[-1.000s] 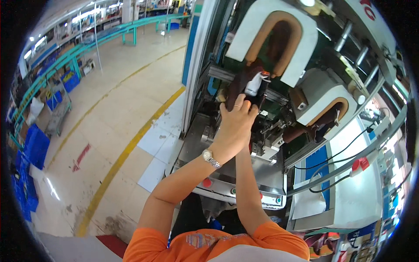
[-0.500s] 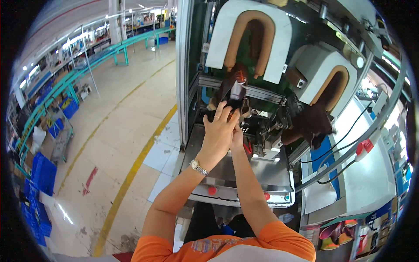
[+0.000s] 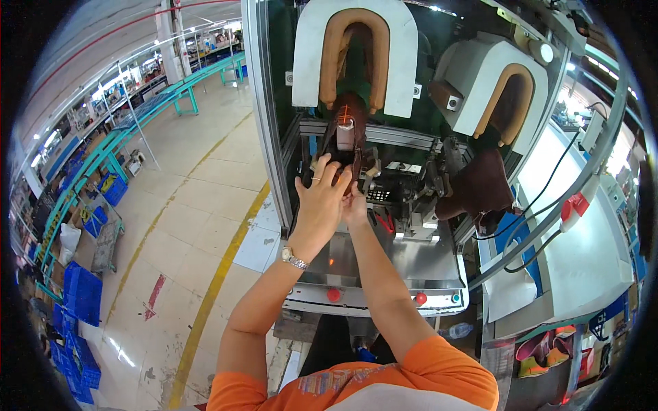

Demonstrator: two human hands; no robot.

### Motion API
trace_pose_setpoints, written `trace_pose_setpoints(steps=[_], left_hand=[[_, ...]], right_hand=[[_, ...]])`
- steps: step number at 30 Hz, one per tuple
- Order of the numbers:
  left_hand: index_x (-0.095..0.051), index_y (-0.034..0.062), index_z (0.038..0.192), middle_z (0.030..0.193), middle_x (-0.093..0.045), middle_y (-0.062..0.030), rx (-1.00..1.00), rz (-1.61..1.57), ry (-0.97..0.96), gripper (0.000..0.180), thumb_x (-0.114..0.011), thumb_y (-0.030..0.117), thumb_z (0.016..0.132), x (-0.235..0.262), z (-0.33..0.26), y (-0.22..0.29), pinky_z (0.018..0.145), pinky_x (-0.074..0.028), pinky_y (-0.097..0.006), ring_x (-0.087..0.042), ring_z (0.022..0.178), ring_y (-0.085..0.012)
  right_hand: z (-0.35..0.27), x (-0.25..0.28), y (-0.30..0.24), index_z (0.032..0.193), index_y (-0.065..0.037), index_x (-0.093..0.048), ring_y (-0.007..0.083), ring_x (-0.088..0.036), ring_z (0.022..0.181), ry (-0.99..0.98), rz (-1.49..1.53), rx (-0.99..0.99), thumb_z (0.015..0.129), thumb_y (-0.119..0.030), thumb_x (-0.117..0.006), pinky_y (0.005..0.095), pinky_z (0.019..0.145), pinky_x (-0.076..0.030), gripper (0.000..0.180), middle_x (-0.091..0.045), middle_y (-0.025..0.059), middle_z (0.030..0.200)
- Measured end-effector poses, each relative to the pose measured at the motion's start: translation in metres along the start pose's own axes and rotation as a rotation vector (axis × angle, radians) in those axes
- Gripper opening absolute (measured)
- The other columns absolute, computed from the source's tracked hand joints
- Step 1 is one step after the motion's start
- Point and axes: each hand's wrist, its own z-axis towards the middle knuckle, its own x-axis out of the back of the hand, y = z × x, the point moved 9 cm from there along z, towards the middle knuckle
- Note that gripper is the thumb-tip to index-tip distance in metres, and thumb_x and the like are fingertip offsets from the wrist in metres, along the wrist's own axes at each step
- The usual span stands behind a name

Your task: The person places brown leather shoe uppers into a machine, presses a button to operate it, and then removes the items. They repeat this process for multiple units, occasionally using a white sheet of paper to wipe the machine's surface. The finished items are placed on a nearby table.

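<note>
A dark brown leather shoe upper (image 3: 351, 109) with orange lacing and a pale tongue piece is fitted at the machine's left station, its laced end just below a tan U-shaped pad (image 3: 355, 20). My left hand (image 3: 319, 202) lies over the near end of the upper, fingers spread and curled onto it. Beside it, my right hand (image 3: 354, 205) has its fingers bent at the upper's right edge, partly screened by the left hand. The fingertips' exact grip is hidden. A second brown upper (image 3: 480, 185) hangs at the right station, away from both hands.
The right station has another tan U-shaped pad (image 3: 510, 96). Red-handled pliers (image 3: 385, 220) lie on the metal bed. Red buttons (image 3: 333, 294) line the machine's front edge. A thick grey hose (image 3: 538, 236) curves along the right, beside a white worktable (image 3: 582, 253). Blue crates (image 3: 82, 294) stand far left.
The view has shifted, so the machine appears further left. The upper at the left station now shows straighter, its orange lacing plainer. Both hands remain at its near end.
</note>
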Motion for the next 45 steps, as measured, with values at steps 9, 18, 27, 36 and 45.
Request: trace_pose_setpoints(steps=[9,18,27,36,45], left_hand=[[-0.048,0.0077,0.111,0.114,-0.039,-0.0105,0.021,-0.073,0.023,0.047,-0.056,-0.004,0.066,-0.008,0.003,0.004,0.083,-0.034,-0.063,-0.026,0.125,-0.0259],[-0.05,0.007,0.101,0.109,-0.043,-0.0099,0.006,-0.066,0.036,0.035,-0.054,-0.003,0.068,-0.01,0.003,-0.005,0.084,-0.032,-0.065,-0.028,0.124,-0.0258],[-0.051,0.0075,0.094,0.102,-0.048,-0.0075,-0.059,-0.004,0.053,0.027,-0.053,-0.001,0.069,0.003,0.01,-0.001,0.087,-0.027,-0.065,-0.034,0.121,-0.0246],[-0.05,0.0099,0.117,0.113,-0.048,-0.0143,0.258,-0.379,0.223,0.048,-0.052,0.001,0.07,-0.019,-0.125,-0.082,0.094,-0.029,-0.042,-0.04,0.111,-0.032],[-0.035,0.0035,0.116,0.086,-0.054,-0.0136,1.408,-0.97,-0.177,0.064,-0.068,0.007,0.062,-0.218,-0.397,-0.181,0.041,-0.044,-0.031,-0.054,0.061,-0.0218]], right_hand=[[0.02,0.022,-0.021,0.106,-0.005,-0.049,0.0201,-0.057,0.097,-0.017,-0.066,-0.038,0.092,-0.024,-0.037,0.0374,0.085,-0.048,0.026,-0.058,0.007,0.104],[0.008,0.018,-0.019,0.106,-0.007,-0.051,0.0203,-0.058,0.095,0.026,-0.132,-0.032,0.091,-0.028,-0.042,0.0374,0.081,-0.051,0.027,-0.059,0.0063,0.103],[0.011,0.031,-0.005,0.098,-0.013,-0.055,0.0155,-0.058,0.088,0.218,-0.086,-0.074,0.09,-0.027,-0.045,0.0302,0.075,-0.05,0.019,-0.061,0.0013,0.096],[-0.138,0.003,-0.056,0.101,-0.007,-0.055,0.0142,-0.055,0.093,0.102,-0.781,-0.027,0.084,-0.017,-0.056,0.0273,0.081,-0.044,0.02,-0.057,0.0049,0.1],[-0.364,-0.148,-0.299,0.085,-0.003,-0.056,0.0063,-0.051,0.075,0.157,-1.28,1.096,0.081,-0.002,-0.056,0.0168,0.065,-0.039,0.004,-0.055,0.0004,0.083]])
